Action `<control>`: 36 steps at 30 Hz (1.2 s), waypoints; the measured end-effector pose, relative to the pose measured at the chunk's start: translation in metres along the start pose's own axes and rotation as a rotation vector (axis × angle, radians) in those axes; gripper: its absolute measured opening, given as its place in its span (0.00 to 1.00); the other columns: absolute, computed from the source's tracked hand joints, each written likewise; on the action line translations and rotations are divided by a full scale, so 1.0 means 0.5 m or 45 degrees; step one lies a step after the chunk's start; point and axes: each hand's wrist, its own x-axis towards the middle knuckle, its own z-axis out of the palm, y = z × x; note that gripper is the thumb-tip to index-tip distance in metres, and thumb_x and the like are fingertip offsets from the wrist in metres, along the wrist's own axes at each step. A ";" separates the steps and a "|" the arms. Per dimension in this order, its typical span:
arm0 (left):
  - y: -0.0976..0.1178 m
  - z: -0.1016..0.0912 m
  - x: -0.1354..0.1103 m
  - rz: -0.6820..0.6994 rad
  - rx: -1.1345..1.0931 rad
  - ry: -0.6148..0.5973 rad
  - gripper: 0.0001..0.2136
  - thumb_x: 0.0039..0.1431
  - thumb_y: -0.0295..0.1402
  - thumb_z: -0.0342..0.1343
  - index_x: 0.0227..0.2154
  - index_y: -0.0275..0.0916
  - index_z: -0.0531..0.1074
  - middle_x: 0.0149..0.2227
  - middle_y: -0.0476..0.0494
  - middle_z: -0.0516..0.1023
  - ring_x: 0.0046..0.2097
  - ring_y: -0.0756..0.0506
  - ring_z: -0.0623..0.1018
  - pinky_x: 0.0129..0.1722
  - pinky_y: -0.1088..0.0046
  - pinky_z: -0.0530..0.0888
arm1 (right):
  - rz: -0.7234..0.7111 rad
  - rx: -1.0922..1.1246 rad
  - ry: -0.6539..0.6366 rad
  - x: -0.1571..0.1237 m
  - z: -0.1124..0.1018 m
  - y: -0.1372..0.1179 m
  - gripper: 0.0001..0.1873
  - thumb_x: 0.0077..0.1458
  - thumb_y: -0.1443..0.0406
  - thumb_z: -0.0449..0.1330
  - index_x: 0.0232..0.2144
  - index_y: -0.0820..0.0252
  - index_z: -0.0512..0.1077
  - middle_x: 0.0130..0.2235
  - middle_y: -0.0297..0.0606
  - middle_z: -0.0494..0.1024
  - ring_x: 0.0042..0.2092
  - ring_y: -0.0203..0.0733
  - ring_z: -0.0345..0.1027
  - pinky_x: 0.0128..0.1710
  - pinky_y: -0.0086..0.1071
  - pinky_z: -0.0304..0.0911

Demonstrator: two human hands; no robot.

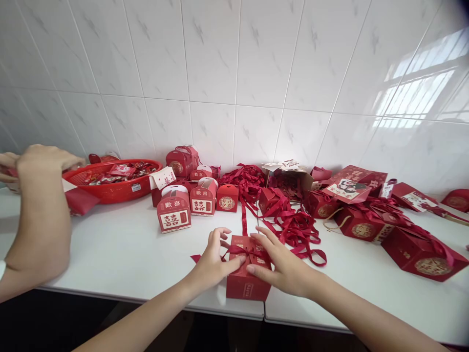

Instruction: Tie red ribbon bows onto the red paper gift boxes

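Observation:
A small red gift box [246, 281] stands near the front edge of the white table [120, 249]. A dark red ribbon [245, 251] is tied across its top. My left hand [214, 259] pinches the ribbon's left side with thumb and fingers. My right hand [284, 261] rests on the box's right top, thumb pressing the ribbon by the knot, other fingers spread.
Another person's arm and hands [38, 215] hold red packaging at the left. A red basket [113, 188] of sweets, several finished red boxes [174, 215], a pile of loose ribbons [293, 225] and larger dark red boxes [421, 252] line the back against the tiled wall.

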 end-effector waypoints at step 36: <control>0.055 0.015 -0.015 0.494 0.484 -0.032 0.12 0.59 0.28 0.43 0.33 0.40 0.74 0.38 0.43 0.67 0.34 0.47 0.72 0.32 0.73 0.68 | 0.144 0.487 0.322 0.044 0.016 -0.041 0.09 0.45 0.63 0.64 0.18 0.62 0.74 0.30 0.38 0.74 0.33 0.38 0.67 0.34 0.31 0.64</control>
